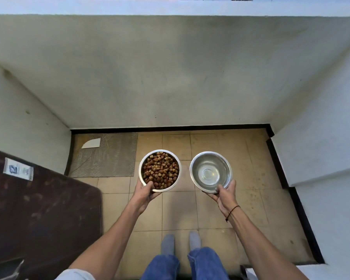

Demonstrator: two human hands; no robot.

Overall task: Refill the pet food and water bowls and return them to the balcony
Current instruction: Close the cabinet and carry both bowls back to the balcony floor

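Big pale plastered parapet wall (170,67) fills the far side of the view, and below it the beige tiled balcony floor (220,209) is where both bowls are surely headed, so this looks like the last leg of the task. On the left sits a dark brown cushioned pad (38,209) with a white label, and beyond it a grey ribbed mat (109,158) lies flat against the far left corner, a likely feeding spot. Down near the bottom, blue jeans and grey socks (168,243) stand square on the tiles. Now the bowls: the round steel bowl heaped with brown kibble (160,170) is out in front on the left, held up over the floor, and the round steel bowl of clear water (210,171) is level beside it on the right, the two apart so their rims don't knock. The left hand (146,194) cups the kibble bowl from beneath at its near edge, thumb hooked over the rim, fingers (158,196) curled closed under it. The right hand (224,196) does the same with the water bowl, thumb on the near rim, gripping firmly and keeping it flat, I'd judge to stop a spill.
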